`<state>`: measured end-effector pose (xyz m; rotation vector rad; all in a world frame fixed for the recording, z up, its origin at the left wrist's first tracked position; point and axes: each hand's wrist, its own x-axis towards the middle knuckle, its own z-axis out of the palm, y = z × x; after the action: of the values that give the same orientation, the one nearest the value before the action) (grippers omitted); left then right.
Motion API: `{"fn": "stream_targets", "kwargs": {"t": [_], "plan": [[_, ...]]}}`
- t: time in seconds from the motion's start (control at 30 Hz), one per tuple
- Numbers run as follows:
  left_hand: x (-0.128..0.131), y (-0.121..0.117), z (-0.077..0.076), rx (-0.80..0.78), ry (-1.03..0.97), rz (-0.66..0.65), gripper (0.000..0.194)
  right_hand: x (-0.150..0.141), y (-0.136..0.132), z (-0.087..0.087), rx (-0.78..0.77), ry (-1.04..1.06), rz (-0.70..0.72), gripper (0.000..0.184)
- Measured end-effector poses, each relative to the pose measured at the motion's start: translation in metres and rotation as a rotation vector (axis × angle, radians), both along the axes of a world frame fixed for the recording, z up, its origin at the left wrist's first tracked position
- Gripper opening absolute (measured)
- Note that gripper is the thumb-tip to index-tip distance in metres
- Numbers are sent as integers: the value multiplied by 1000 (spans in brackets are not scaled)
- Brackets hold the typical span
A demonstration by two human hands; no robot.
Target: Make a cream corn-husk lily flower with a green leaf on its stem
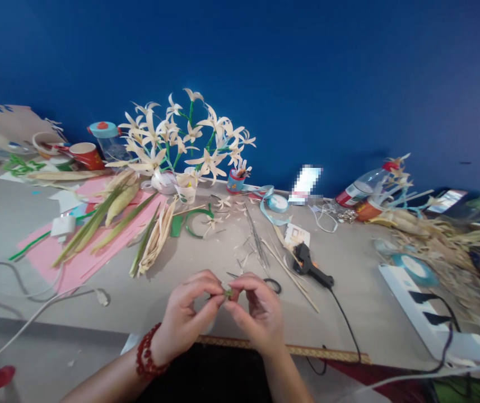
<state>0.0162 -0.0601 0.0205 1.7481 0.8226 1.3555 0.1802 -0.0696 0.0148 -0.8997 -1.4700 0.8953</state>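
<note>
Bare forearms (105,374) come closest to my head camera, red beads (150,351) circling the left wrist. On that feed I see the left hand (185,308) and right hand (260,310) meeting fingertip to fingertip, both pinched narrow on a small green piece (228,293) just above the table (336,313). Scissors (279,287) lie just beyond the right hand, a black glue gun (313,270) farther right, pale flowers (208,160) standing by the blue wall (290,84)

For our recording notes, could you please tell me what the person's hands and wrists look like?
No gloves or sleeves show. The left hand has a dark red beaded bracelet, apparently multi-stranded, around its wrist. The right hand has no bracelet visible.
</note>
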Motion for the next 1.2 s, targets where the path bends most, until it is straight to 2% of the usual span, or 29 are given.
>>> {"fn": "stream_targets", "kwargs": {"t": [0.23,0.4,0.57,0.67,0.73,0.8,0.83,0.9,0.97,1.07,1.2], "plan": [[1,6,4,182,42,70,18,-4,1,11,20,-62,-74,12],[1,11,8,118,40,65,11,-4,5,16,64,-163,-104,13],[-10,21,11,-66,153,-75,15,-9,7,15,137,-342,-148,11],[-23,28,10,-199,261,-180,17,-6,9,12,129,-450,-83,10],[-32,33,8,-310,266,-247,19,5,16,10,83,-534,-11,20],[-40,38,6,-449,214,-301,20,25,31,7,15,-663,9,23],[-42,40,5,-515,170,-316,20,37,41,5,-7,-748,-55,17],[-45,45,4,-621,68,-328,18,62,66,2,-33,-1023,-116,17],[-43,50,2,-691,-20,-324,16,82,93,1,-41,-1118,-140,19],[-34,58,-2,-796,-132,-305,15,94,121,2,-7,-1244,-19,17],[-18,68,-13,-955,-338,-267,20,83,127,4,71,-1398,248,14]]}}
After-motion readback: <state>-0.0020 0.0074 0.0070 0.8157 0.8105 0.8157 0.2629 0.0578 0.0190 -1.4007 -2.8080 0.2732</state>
